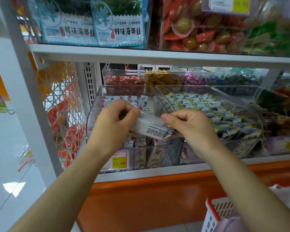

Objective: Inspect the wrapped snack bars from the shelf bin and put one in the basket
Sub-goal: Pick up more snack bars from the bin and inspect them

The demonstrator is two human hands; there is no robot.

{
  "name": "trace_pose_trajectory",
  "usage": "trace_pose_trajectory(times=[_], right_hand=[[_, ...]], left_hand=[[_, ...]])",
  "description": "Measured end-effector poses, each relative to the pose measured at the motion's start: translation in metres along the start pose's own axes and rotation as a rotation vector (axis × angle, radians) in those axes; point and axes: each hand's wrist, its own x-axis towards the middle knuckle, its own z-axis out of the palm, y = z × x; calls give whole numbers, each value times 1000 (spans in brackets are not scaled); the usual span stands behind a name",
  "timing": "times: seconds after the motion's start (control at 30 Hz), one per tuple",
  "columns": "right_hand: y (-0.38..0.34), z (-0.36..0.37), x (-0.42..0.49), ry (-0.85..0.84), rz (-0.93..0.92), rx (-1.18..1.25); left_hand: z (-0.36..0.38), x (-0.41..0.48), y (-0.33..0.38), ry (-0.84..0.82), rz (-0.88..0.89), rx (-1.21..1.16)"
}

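**A:** Head view, and we're tight against a white shelf on an orange base, with a pale glossy floor running off beyond the left fingers.

**B:** And the hands?

**A:** Both curled! The left hand and right hand pinch one wrapped snack bar between them, one at each end, its printed white back facing up.

**B:** Where's that bar?

**A:** In the air, right over the front of the clear shelf bin. Behind and under the fingers, the bin holds more bars in white wrappers with red marks.

**B:** Neighbours?

**A:** Just past the right fingers there's a second clear bin of grey-and-yellow packets. Farther back are small bins of red sweets, yellow sweets and purple sweets. Above the fingers, blue seaweed packs.

**B:** Price?

**A:** The yellow tag under the left wrist reads 15.80. The basket, red-rimmed, sits well below the right forearm at the bottom edge.
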Motion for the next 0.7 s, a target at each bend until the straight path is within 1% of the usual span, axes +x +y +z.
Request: trace_pose_trajectory(times=[0.1, 0.23, 0.37, 0.47, 0.53, 0.6, 0.67, 0.7], right_hand=[[-1, -4, 2, -54, 107, 140], [1, -7, 5, -75, 198, 242], [1, -7, 6, -116, 307, 444], [2, -7, 6, -128, 354, 496], [3, -5, 4, -110, 330, 480], [4, -1, 1, -71, 250, 445], [3, 4, -4, -56, 152, 383], [2, 6, -7, -73, 102, 310]], left_hand=[[-1, 1, -2, -21, 10, -6], [-1, 3, -5, -37, 7, -19], [-2, 3, -8, -43, -19, -44], [-1, 4, -10, -46, -28, -54], [0, 4, -11, -25, -38, -50], [1, 6, -14, 17, -79, -43], [2, 8, -17, 51, -160, -87], [2, 9, -17, 67, -209, -124]])
